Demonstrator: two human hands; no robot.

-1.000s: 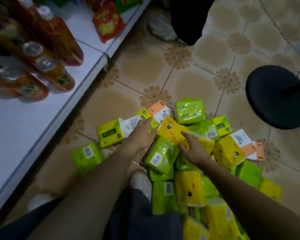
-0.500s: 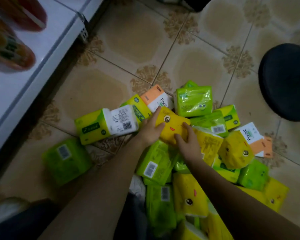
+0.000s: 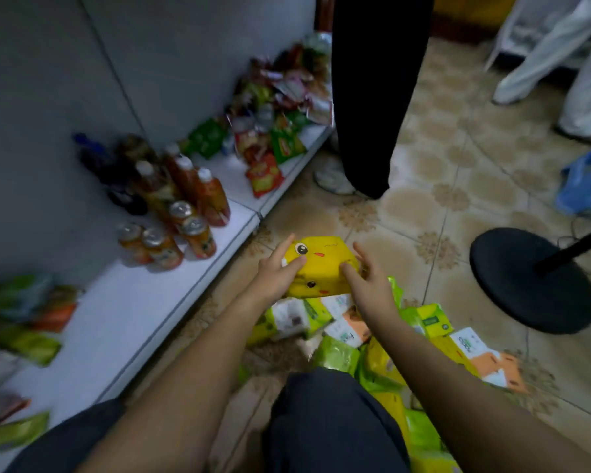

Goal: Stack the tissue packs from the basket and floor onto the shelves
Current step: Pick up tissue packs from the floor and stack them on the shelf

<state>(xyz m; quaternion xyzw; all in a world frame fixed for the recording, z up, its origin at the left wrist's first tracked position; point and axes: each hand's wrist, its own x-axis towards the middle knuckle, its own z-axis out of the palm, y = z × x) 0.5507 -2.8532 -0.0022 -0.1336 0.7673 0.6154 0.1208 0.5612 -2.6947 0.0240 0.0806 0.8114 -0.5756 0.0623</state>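
Both hands clamp a yellow tissue pack (image 3: 325, 268) between them, clear of the floor and out in front of the person's dark-clothed knee (image 3: 335, 421). The left hand (image 3: 275, 271) has its thumb laid across the printed face and one finger straight up along the pack's left end. The right hand (image 3: 367, 279) presses its thumb on the right part of the face with its fingers raised above the edge. The remaining fingers of both hands are hidden behind the pack. Two cartoon faces show on it, one above the other, so I cannot tell whether it is one pack or two stacked. Below the hands and under the right forearm lies the pile of tissue packs (image 3: 342, 356) on the tiled floor (image 3: 423, 206), green, yellow and white-and-orange. The forearm and knee cover much of it, and the bottom edge cuts it off. Left of the left hand runs a white shelf (image 3: 133, 302) with bottles (image 3: 198, 196) standing and lying on it. Farther along it is a heap of snack packets (image 3: 273, 131), too blurred to read. Smeared green packets (image 3: 24, 339) sit at the left edge. Beyond the hands stands a black trouser leg (image 3: 372, 97), cut off at the top. Right of the right hand is a round black base (image 3: 533, 278), its pole leaving the view.
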